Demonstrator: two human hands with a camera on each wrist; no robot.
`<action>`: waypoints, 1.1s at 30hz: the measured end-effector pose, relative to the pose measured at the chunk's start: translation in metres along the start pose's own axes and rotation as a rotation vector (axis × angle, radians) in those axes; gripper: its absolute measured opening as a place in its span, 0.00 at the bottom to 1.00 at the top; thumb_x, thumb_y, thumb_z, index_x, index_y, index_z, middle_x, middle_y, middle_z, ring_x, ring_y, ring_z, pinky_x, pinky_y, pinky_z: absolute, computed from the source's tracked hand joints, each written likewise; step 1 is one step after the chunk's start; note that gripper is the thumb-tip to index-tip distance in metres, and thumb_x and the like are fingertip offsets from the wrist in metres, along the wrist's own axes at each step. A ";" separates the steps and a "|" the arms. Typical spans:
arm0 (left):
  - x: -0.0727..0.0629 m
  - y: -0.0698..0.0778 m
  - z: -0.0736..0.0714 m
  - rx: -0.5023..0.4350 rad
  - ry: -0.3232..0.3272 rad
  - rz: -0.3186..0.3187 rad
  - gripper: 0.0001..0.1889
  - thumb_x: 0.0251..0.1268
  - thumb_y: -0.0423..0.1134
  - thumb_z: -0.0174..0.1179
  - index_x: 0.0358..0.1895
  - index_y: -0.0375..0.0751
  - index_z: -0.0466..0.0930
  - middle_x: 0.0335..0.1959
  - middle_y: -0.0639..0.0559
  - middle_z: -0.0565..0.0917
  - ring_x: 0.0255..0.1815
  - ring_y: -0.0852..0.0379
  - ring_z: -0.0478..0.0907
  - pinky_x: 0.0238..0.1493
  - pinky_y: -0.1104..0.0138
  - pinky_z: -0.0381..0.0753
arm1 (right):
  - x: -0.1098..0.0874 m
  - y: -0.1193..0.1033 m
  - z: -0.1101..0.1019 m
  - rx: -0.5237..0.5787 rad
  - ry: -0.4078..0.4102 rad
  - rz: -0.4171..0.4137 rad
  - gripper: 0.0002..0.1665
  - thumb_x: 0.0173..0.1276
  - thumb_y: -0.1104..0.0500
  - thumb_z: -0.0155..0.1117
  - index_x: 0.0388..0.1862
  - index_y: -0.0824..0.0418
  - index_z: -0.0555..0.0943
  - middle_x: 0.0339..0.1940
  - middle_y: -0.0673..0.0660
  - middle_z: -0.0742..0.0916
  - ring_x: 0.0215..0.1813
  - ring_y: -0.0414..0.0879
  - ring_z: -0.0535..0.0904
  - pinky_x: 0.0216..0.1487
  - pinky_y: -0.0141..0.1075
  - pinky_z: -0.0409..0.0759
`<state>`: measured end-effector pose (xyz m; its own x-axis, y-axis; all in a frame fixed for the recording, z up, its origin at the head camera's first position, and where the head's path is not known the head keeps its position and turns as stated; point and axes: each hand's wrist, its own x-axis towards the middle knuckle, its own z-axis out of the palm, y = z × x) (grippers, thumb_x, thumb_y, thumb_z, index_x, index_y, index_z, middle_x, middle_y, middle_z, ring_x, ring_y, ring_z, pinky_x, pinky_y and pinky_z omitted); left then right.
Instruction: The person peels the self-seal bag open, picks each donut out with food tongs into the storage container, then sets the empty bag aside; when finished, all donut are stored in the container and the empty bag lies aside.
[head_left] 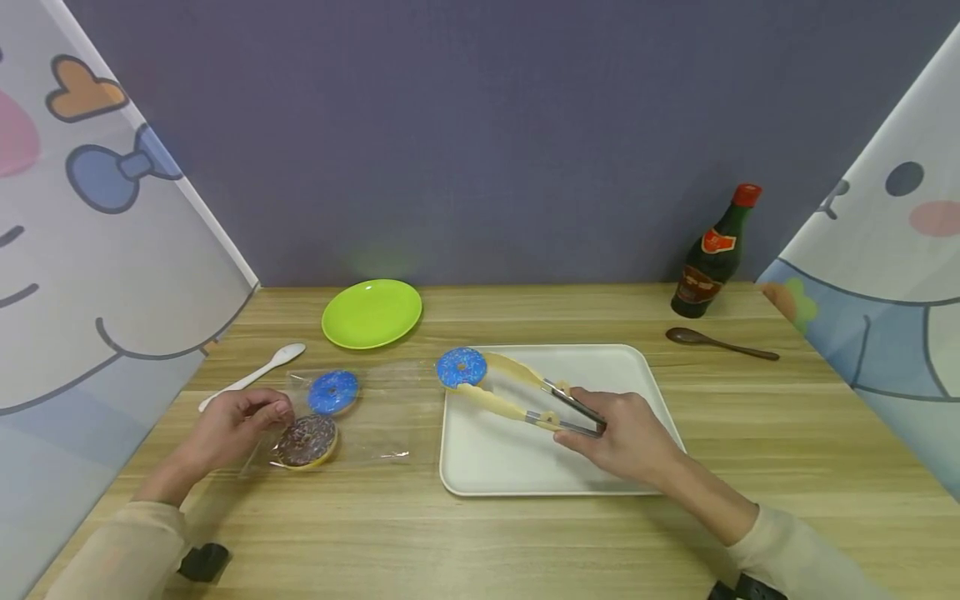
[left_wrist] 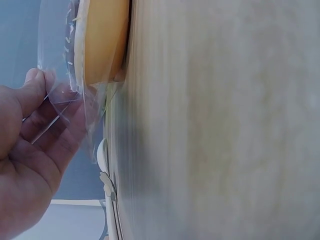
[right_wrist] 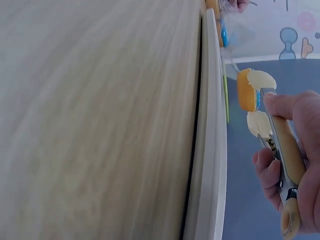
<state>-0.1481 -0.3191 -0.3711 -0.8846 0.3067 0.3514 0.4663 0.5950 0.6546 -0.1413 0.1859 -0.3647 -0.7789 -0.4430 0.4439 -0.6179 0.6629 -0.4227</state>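
My left hand point(head_left: 238, 427) pinches the edge of a clear plastic bag point(head_left: 378, 421) at the left of the table. Inside or under that film lie a chocolate donut point(head_left: 306, 440) with sprinkles and a blue donut point(head_left: 333, 392). In the left wrist view, thumb and fingers hold the film point(left_wrist: 60, 95) beside the chocolate donut point(left_wrist: 102, 40). My right hand point(head_left: 626, 433) grips tongs point(head_left: 555, 400) with cream tips and metal arms. Between the tips is another blue-iced donut point(head_left: 461, 367), above the left edge of a white tray point(head_left: 555, 467); the right wrist view shows it raised.
A green plate point(head_left: 372, 313) lies at the back left, with a white spoon point(head_left: 258, 375) in front of it. At the back right stand a dark green bottle point(head_left: 712, 254) and a brown wooden spoon point(head_left: 720, 342). Printed panels flank both sides.
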 end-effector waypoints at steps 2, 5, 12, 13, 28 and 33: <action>0.000 0.000 0.000 0.020 0.003 -0.013 0.09 0.62 0.19 0.55 0.30 0.33 0.81 0.26 0.49 0.83 0.30 0.66 0.81 0.29 0.73 0.81 | -0.001 0.005 -0.001 -0.046 0.024 0.000 0.33 0.50 0.49 0.77 0.51 0.68 0.81 0.40 0.59 0.87 0.24 0.37 0.76 0.23 0.31 0.74; 0.000 0.001 0.000 0.052 0.005 -0.028 0.08 0.62 0.21 0.57 0.30 0.35 0.82 0.26 0.51 0.84 0.29 0.65 0.81 0.29 0.73 0.81 | -0.002 0.010 0.000 -0.099 0.046 0.002 0.33 0.49 0.48 0.77 0.49 0.70 0.82 0.41 0.61 0.86 0.35 0.46 0.83 0.31 0.39 0.80; 0.000 0.001 0.002 0.054 0.006 -0.039 0.07 0.62 0.22 0.58 0.30 0.35 0.82 0.26 0.51 0.83 0.28 0.64 0.80 0.29 0.74 0.80 | -0.004 0.015 0.000 -0.124 0.035 0.027 0.32 0.51 0.49 0.76 0.47 0.71 0.82 0.41 0.63 0.86 0.41 0.54 0.83 0.36 0.45 0.81; 0.000 0.001 0.002 0.047 0.005 -0.042 0.07 0.62 0.22 0.58 0.30 0.35 0.82 0.27 0.51 0.83 0.28 0.64 0.80 0.28 0.73 0.81 | -0.004 0.016 0.000 -0.124 0.032 0.027 0.32 0.51 0.49 0.76 0.48 0.71 0.82 0.41 0.63 0.86 0.40 0.54 0.83 0.35 0.45 0.81; -0.002 -0.001 0.000 0.050 0.007 -0.028 0.08 0.59 0.24 0.62 0.41 0.28 0.82 0.37 0.39 0.84 0.32 0.64 0.81 0.31 0.75 0.80 | -0.004 0.017 0.005 -0.126 -0.043 0.084 0.34 0.50 0.48 0.76 0.49 0.71 0.81 0.43 0.63 0.86 0.42 0.54 0.83 0.40 0.46 0.81; -0.001 0.000 0.001 0.060 -0.001 -0.010 0.07 0.58 0.23 0.62 0.39 0.28 0.83 0.37 0.39 0.84 0.34 0.66 0.80 0.32 0.77 0.79 | -0.004 0.017 0.004 -0.121 -0.065 0.104 0.38 0.50 0.47 0.76 0.50 0.74 0.79 0.45 0.65 0.85 0.47 0.60 0.81 0.47 0.51 0.79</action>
<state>-0.1473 -0.3184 -0.3719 -0.8891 0.3015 0.3444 0.4564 0.6416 0.6165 -0.1488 0.1967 -0.3768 -0.8457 -0.4038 0.3490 -0.5194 0.7731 -0.3642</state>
